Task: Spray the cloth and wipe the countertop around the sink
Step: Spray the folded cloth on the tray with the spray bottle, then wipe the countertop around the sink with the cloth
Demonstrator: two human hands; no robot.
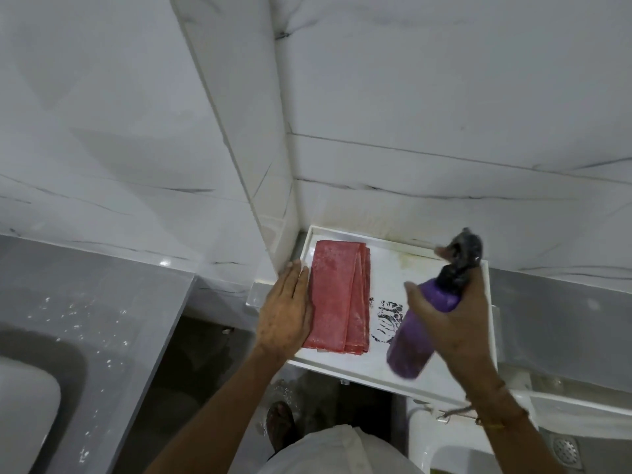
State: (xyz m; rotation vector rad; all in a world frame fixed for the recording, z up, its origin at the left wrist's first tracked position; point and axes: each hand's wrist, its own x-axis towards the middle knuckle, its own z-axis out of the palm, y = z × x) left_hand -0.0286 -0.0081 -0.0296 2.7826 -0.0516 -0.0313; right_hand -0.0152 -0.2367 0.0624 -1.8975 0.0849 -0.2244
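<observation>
- Nearest the camera, at six o'clock in the head view, a pale garment (342, 449) fills the bottom edge, with a foot (280, 425) on the wet floor (219, 340) just above it.
- Fingers (415, 295) of the right hand (458, 323) are closed around a purple spray bottle (422, 326), whose dark nozzle (461, 249) tips up toward one o'clock; whether a finger sits on the trigger, I cannot tell.
- Fingers (295, 273) of the left hand (284, 313) lie flat and extended, gripping nothing, pressed along the nine o'clock edge of the folded red cloth (338, 299).
- Red cloth lies folded on a white tray (386, 369) in the wall corner, with pale speckling on its top face; a black printed mark (388, 321) shows on the tray between cloth and bottle.
- Step in hand, as I judge it, is the spraying: the cloth is pinned, the bottle raised beside it at three o'clock.
- Next move calls for turning the nozzle toward nine o'clock at the cloth, squeezing, then setting the bottle down and lifting the cloth.
- Grey table (102, 302) and its sink (48, 367) lie well apart at eight o'clock, flecked with white spots, not yet wiped.
</observation>
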